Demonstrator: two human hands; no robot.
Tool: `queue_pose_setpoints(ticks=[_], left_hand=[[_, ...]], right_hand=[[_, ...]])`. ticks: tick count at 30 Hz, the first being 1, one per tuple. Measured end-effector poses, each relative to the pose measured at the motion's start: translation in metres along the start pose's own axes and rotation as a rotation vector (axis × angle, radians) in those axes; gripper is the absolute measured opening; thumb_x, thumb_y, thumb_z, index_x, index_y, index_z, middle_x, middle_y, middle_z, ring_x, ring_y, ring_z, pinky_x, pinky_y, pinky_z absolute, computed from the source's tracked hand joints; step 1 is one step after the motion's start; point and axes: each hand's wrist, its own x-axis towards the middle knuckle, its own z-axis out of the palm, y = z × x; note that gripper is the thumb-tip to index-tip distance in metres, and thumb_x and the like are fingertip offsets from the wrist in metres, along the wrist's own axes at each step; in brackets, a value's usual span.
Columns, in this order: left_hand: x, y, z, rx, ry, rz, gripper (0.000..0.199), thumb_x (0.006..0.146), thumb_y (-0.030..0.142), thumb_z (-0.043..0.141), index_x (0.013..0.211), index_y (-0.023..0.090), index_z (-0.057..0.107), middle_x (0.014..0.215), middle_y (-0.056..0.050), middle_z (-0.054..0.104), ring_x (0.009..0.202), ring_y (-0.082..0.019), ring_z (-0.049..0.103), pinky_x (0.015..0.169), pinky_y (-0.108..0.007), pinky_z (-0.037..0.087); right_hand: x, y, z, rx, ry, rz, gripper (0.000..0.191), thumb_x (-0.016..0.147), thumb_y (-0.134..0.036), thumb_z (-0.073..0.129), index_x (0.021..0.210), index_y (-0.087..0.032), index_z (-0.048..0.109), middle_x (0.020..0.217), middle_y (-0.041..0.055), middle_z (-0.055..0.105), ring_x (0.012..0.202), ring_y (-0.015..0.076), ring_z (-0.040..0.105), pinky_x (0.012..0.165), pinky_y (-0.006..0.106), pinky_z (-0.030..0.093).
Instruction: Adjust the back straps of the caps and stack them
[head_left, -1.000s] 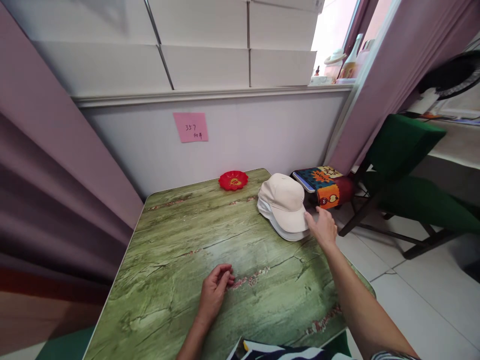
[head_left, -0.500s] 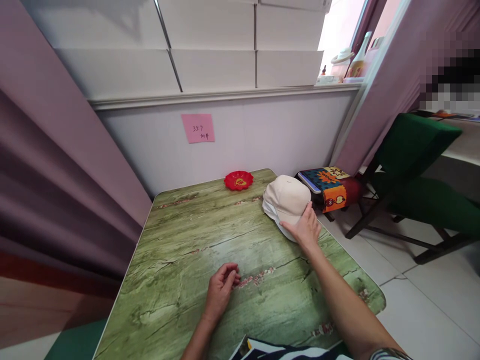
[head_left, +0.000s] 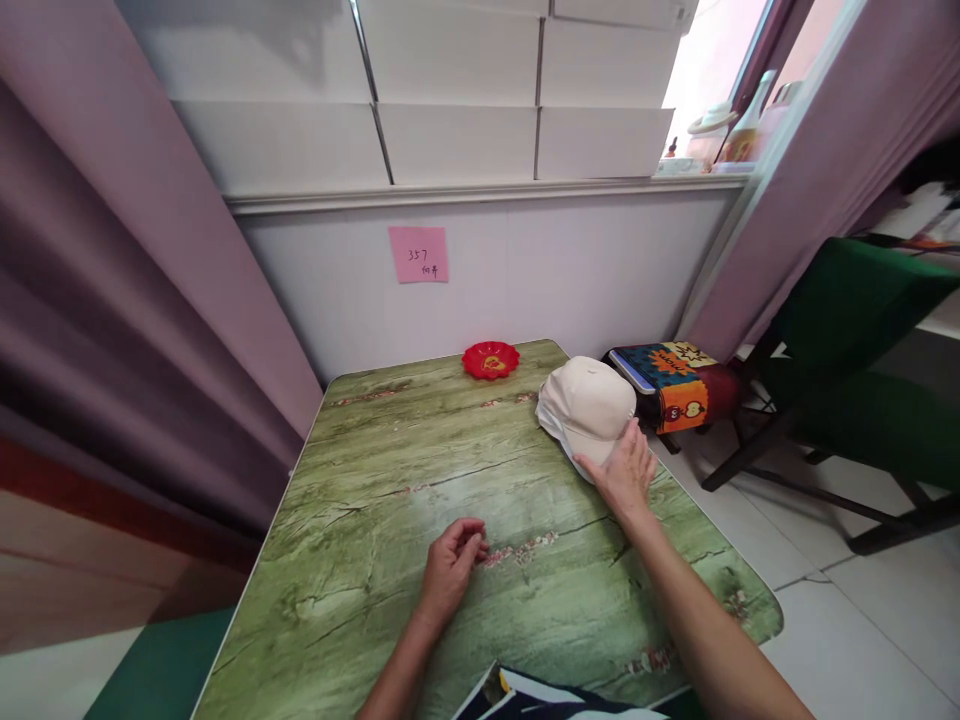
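A beige cap (head_left: 598, 400) sits at the right edge of the green wood-patterned table (head_left: 390, 440), its brim pointing towards me. A white layer shows beneath it, perhaps a second cap. My right hand (head_left: 628, 468) grips the brim at its right side, with the thumb on the near edge and the fingers around the side. The fingertips are partly hidden. My left hand (head_left: 451, 562) rests on the middle of the table, its fingers loosely curled in and nothing visible in them.
A red scalloped dish (head_left: 491, 360) stands at the table's far edge. To the right is a stool with a patterned cover (head_left: 682, 385) and a phone-like device, then a green chair (head_left: 855, 320). A wall with a pink note (head_left: 418, 254) bounds the back; a curtain (head_left: 150, 300) hangs left.
The view has turned slightly left, so everything appears shifted to the right. My right hand stays on the beige cap, and my left hand keeps its place on the table.
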Motion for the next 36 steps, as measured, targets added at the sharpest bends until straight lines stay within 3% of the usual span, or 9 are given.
queue_pose_setpoints(ticks=[3, 6, 9, 13, 18, 22, 26, 34, 36], left_hand=[[0.0, -0.003, 0.0, 0.0, 0.003, 0.004, 0.032, 0.077, 0.044, 0.069, 0.093, 0.017, 0.068, 0.08, -0.005, 0.068, 0.071, -0.019, 0.066, 0.068, -0.031, 0.055], [0.001, -0.006, 0.001, -0.005, 0.0, 0.005, 0.03, 0.076, 0.044, 0.07, 0.088, 0.016, 0.068, 0.074, -0.004, 0.067, 0.065, -0.017, 0.064, 0.065, -0.029, 0.053], [0.005, -0.003, 0.001, -0.039, -0.007, -0.04, 0.032, 0.075, 0.047, 0.071, 0.08, 0.015, 0.065, 0.068, -0.003, 0.066, 0.058, -0.015, 0.061, 0.06, -0.027, 0.05], [0.008, 0.009, 0.002, -0.04, -0.016, -0.096, 0.039, 0.075, 0.054, 0.067, 0.069, 0.016, 0.059, 0.063, -0.001, 0.063, 0.053, -0.013, 0.058, 0.054, -0.024, 0.046], [0.006, 0.008, 0.003, 0.058, -0.029, -0.114, 0.044, 0.076, 0.058, 0.062, 0.062, 0.018, 0.054, 0.051, 0.002, 0.055, 0.045, -0.011, 0.05, 0.047, -0.023, 0.04], [0.006, -0.001, 0.004, 0.032, 0.034, -0.13, 0.041, 0.074, 0.058, 0.062, 0.069, 0.019, 0.053, 0.056, 0.002, 0.057, 0.045, -0.011, 0.052, 0.044, -0.023, 0.039], [0.008, -0.007, 0.002, 0.074, 0.018, -0.11, 0.032, 0.071, 0.047, 0.066, 0.074, 0.019, 0.054, 0.057, 0.003, 0.057, 0.045, -0.01, 0.05, 0.043, -0.021, 0.037], [-0.009, -0.015, 0.004, 0.258, 0.048, 0.103, 0.02, 0.083, 0.038, 0.053, 0.082, 0.018, 0.058, 0.072, 0.0, 0.061, 0.061, -0.013, 0.057, 0.059, -0.025, 0.045], [-0.006, -0.013, 0.003, 0.233, 0.032, 0.044, 0.02, 0.081, 0.038, 0.054, 0.081, 0.018, 0.057, 0.069, 0.0, 0.061, 0.059, -0.014, 0.056, 0.056, -0.025, 0.044]], right_hand=[[-0.023, -0.015, -0.007, 0.171, -0.045, -0.216, 0.077, 0.088, -0.048, 0.051, 0.15, -0.009, 0.028, 0.156, 0.0213, 0.031, 0.146, 0.0353, 0.022, 0.116, 0.061, 0.013], [-0.054, -0.036, -0.007, 0.523, -0.308, -0.403, 0.051, 0.086, -0.038, 0.057, 0.134, -0.022, 0.054, 0.142, 0.0127, 0.052, 0.137, 0.0306, 0.04, 0.117, 0.056, 0.021], [-0.083, -0.058, -0.002, 0.754, -0.556, -0.353, 0.034, 0.083, -0.033, 0.063, 0.116, -0.026, 0.067, 0.107, 0.0092, 0.069, 0.102, 0.0265, 0.061, 0.098, 0.046, 0.045], [-0.107, -0.088, 0.005, 0.642, -0.701, -0.366, 0.012, 0.084, -0.03, 0.061, 0.086, -0.022, 0.071, 0.072, 0.0027, 0.064, 0.069, 0.0187, 0.057, 0.07, 0.031, 0.044], [-0.121, -0.107, 0.009, 0.634, -0.811, -0.322, 0.017, 0.085, -0.026, 0.058, 0.071, -0.02, 0.067, 0.064, 0.0006, 0.066, 0.061, 0.0149, 0.056, 0.061, 0.025, 0.036], [-0.123, -0.108, 0.012, 0.58, -0.825, -0.336, 0.017, 0.085, -0.027, 0.057, 0.074, -0.02, 0.069, 0.067, 0.0014, 0.069, 0.063, 0.0155, 0.058, 0.061, 0.025, 0.035], [-0.122, -0.107, 0.013, 0.532, -0.83, -0.372, 0.016, 0.086, -0.026, 0.057, 0.078, -0.021, 0.07, 0.07, 0.0017, 0.07, 0.064, 0.0157, 0.059, 0.061, 0.025, 0.033], [-0.133, -0.105, 0.01, 0.411, -0.797, -0.468, 0.017, 0.09, -0.023, 0.053, 0.09, -0.02, 0.07, 0.087, 0.0042, 0.073, 0.082, 0.0173, 0.065, 0.072, 0.025, 0.039], [-0.13, -0.106, 0.006, 0.406, -0.828, -0.459, 0.018, 0.09, -0.023, 0.053, 0.089, -0.02, 0.071, 0.086, 0.0041, 0.073, 0.082, 0.0175, 0.066, 0.072, 0.025, 0.04]])
